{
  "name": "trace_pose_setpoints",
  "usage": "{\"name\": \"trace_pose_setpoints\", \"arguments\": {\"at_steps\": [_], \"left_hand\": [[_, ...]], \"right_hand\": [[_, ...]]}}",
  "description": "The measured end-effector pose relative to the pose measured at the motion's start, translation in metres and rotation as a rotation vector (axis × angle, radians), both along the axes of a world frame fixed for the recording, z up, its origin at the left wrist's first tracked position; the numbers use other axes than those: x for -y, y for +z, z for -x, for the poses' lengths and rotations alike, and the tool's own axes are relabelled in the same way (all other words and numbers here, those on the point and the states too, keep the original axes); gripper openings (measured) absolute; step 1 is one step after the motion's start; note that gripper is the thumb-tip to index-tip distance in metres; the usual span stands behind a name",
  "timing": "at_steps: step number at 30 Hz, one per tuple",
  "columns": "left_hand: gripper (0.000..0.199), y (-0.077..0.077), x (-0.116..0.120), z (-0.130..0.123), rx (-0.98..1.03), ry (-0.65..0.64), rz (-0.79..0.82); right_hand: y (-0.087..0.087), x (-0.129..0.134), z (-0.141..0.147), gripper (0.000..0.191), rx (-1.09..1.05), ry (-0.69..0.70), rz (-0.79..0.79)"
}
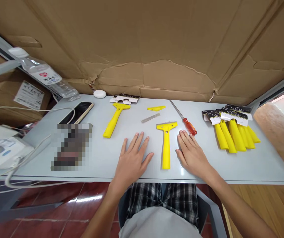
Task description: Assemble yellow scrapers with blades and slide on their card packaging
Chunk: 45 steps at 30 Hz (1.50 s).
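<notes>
A person's left hand [132, 158] and right hand [193, 155] are resting palm-down on a pale grey tabletop [243, 168], the fingers [138, 142] spreading wide and holding nothing. Lying between the hands, touching neither, is a yellow scraper [166, 148], its blade end pointing far. Farther left, a second yellow scraper [114, 120] is lying at a slant near a card backing [124, 98]. A steel blade [150, 118] and a yellow plastic piece [156, 108] are sitting beyond the hands. An orange-handled screwdriver [189, 126] is lying just right of the near scraper, and a bunch of packaged yellow scrapers [233, 134] is fanning out on the right. A smartphone [79, 112] is lying on the left.
</notes>
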<state>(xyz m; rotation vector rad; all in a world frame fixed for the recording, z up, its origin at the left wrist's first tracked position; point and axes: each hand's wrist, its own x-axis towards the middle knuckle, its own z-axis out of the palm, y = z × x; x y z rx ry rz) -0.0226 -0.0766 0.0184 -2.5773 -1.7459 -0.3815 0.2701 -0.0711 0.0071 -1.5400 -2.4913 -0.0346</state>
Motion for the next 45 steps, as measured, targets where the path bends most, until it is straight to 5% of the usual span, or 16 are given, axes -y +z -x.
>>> {"name": "trace_pose_setpoints", "arguments": {"at_steps": [8, 11, 15, 18, 21, 27, 31, 34, 41, 45], "left_hand": [[0.060, 0.000, 0.003, -0.002, -0.020, 0.008, -0.005], [0.056, 0.014, -0.012, 0.009, -0.024, -0.023, 0.029], [0.053, 0.056, -0.075, 0.038, 0.032, -0.005, 0.015], [0.058, 0.087, -0.139, 0.056, 0.009, 0.165, -0.037], [0.061, 0.101, -0.189, 0.063, -0.094, 0.332, 0.052], [0.067, 0.082, -0.242, 0.062, -0.181, 0.426, 0.281], [0.068, 0.058, -0.260, 0.066, -0.156, 0.480, 0.261], [0.065, 0.050, -0.262, 0.067, -0.139, 0.504, 0.229], [0.040, 0.065, -0.251, 0.060, -0.068, 0.489, 0.181], [0.038, 0.061, -0.249, 0.053, -0.046, 0.488, 0.166]], "right_hand": [[0.005, 0.000, 0.001, 0.065, 0.029, -0.014, 0.036], [0.005, 0.000, 0.001, 0.065, 0.021, -0.018, 0.036], [0.005, -0.001, 0.001, 0.065, -0.005, -0.022, 0.030], [0.004, -0.001, 0.000, 0.065, -0.020, -0.022, 0.026], [0.004, -0.001, 0.001, 0.065, -0.028, -0.024, 0.030], [0.004, 0.000, 0.001, 0.065, -0.032, -0.023, 0.023], [0.005, 0.000, 0.001, 0.065, -0.019, -0.017, 0.015], [0.005, 0.000, 0.001, 0.064, -0.017, -0.015, 0.016], [0.005, 0.000, 0.001, 0.065, -0.029, -0.021, 0.010], [0.006, 0.000, 0.001, 0.064, -0.032, -0.024, 0.019]]}}
